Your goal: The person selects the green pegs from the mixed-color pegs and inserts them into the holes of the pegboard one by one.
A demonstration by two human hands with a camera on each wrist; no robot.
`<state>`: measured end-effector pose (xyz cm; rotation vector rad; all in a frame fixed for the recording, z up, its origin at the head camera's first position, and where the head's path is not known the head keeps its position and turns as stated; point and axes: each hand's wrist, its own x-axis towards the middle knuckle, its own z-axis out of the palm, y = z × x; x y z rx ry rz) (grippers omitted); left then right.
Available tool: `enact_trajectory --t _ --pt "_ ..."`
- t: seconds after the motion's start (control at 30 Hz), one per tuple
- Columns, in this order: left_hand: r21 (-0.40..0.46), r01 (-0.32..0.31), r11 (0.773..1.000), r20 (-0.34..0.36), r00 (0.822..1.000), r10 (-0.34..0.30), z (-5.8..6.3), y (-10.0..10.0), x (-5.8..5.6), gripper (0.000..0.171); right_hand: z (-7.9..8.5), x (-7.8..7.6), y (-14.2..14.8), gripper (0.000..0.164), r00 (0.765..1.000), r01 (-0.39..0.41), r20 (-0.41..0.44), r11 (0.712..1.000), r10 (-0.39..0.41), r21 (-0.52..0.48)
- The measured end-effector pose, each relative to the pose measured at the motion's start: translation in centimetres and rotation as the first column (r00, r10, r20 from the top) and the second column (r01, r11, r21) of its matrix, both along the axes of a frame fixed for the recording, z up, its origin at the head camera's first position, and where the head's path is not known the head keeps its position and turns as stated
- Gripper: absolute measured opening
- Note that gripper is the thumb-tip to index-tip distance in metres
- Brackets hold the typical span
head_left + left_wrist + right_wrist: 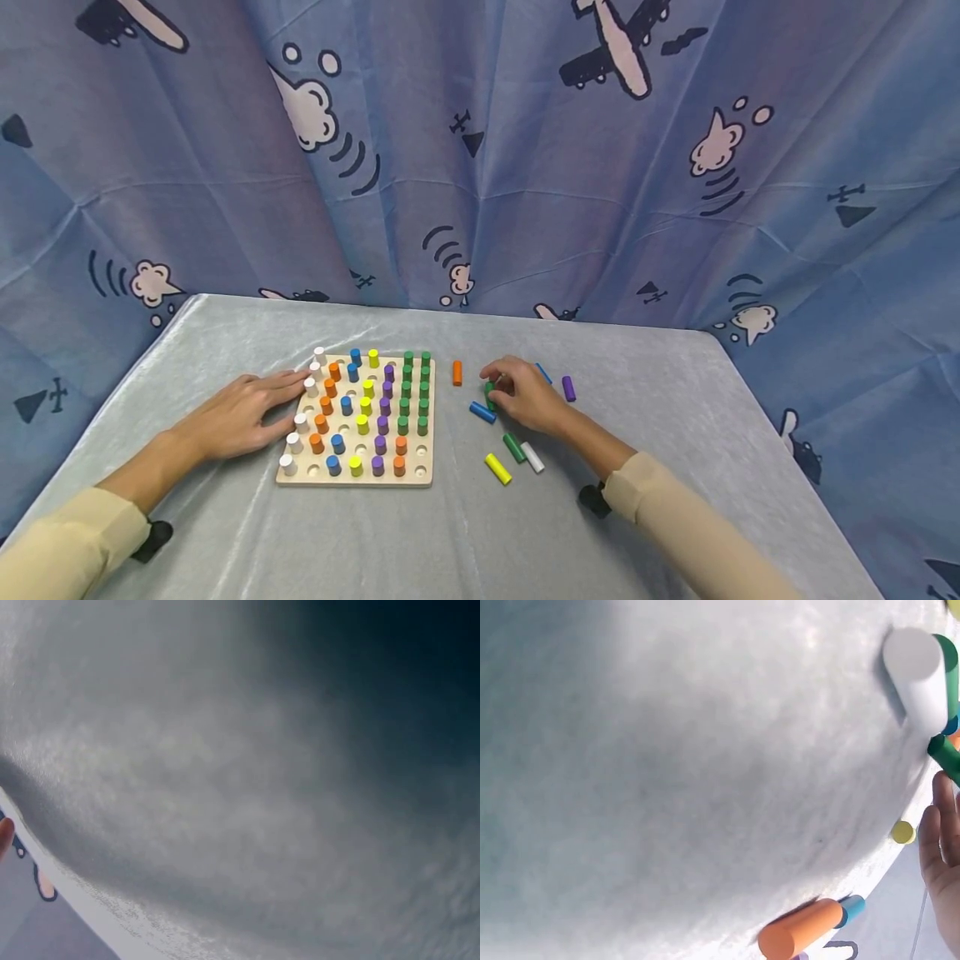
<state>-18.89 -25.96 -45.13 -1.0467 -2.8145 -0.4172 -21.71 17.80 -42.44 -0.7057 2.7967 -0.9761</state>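
Observation:
A square wooden pegboard [315, 479] carries rows of white, orange, blue, yellow, purple and green pegs, with several bare holes among them. My left hand [243, 412] lies with extended fingers against the board's left edge; only a fingertip [5, 835] shows in the left wrist view. To the right of the board, my right hand [528, 393] pinches a green peg [490, 395] between thumb and fingers. In the right wrist view that green peg [946, 757] appears beside the fingertips. A loose blue peg [482, 412] lies just below this hand.
Near the right hand lie loose pegs: orange [457, 373], purple [568, 388], green [514, 448], white [532, 457] and yellow [498, 469]. A second blue peg [543, 372] is partly behind the hand. Grey cloth covers the table [300, 542]; a patterned curtain [480, 167] hangs behind.

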Motion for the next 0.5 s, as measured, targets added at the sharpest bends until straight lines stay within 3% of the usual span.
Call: enact_trajectory --t 0.5 --pt "0.003 0.005 1.0 -0.013 1.0 -0.005 0.0 0.0 0.0 0.055 0.8 1.1 -1.2 0.025 0.994 -0.074 -0.085 0.997 0.072 -0.027"
